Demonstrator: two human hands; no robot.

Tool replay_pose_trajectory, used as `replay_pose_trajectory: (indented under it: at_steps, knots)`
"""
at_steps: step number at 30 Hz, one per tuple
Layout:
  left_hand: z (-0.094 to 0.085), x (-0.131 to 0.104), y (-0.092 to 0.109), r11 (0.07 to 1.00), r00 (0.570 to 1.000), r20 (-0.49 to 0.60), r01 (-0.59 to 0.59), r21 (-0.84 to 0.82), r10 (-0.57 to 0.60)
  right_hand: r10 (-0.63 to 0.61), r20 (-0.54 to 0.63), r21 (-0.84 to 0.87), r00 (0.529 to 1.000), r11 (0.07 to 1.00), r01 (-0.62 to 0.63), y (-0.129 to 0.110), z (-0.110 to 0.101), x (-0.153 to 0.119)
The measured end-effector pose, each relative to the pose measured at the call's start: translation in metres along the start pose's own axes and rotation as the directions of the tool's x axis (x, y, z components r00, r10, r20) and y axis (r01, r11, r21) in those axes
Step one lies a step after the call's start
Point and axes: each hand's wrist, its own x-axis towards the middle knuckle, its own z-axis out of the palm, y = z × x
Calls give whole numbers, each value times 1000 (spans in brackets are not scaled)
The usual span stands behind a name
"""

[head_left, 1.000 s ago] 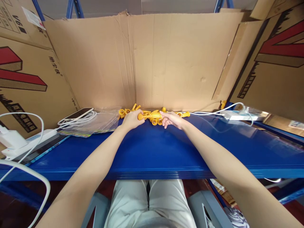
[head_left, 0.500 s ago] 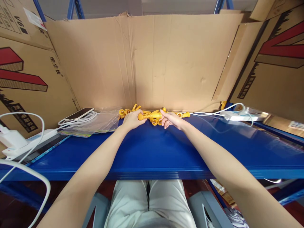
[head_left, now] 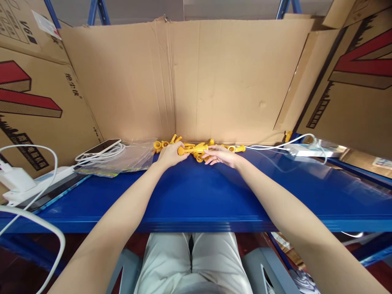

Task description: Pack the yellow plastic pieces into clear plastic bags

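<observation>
A slim yellow plastic piece with a round knob at its left end lies crosswise above the blue shelf. My left hand is closed around its knob end, with the fingertips partly hidden. At the piece's other end is my right hand, fingers stretched out and loosely apart. Whether it touches the piece I cannot tell. Behind and between the hands lie several more yellow plastic pieces, some with hollow round ends: a pair of cups left of my left hand and another piece right of my right hand.
The blue shelf ends at a cardboard wall. On the left are a clear plastic bag, a phone, coiled white cable and a charger. A white power strip stands at right. Printed cartons flank both sides.
My right hand's fingers have loosened from a curled grip at the piece's right end and now stretch out. My left hand and the yellow piece stay about where they were.
</observation>
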Motion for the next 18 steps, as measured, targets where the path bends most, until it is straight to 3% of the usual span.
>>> replay_pose_trajectory:
  at_steps: [10,18]
  knots:
    - [2,2,-1,1000,1000,2,7,-24,-7,-5,20,43,1000,999,4,4,-1,4]
    - [1,1,-2,998,1000,-24,6,-63,-7,59,-82,322,995,946,-30,-17,19,-2]
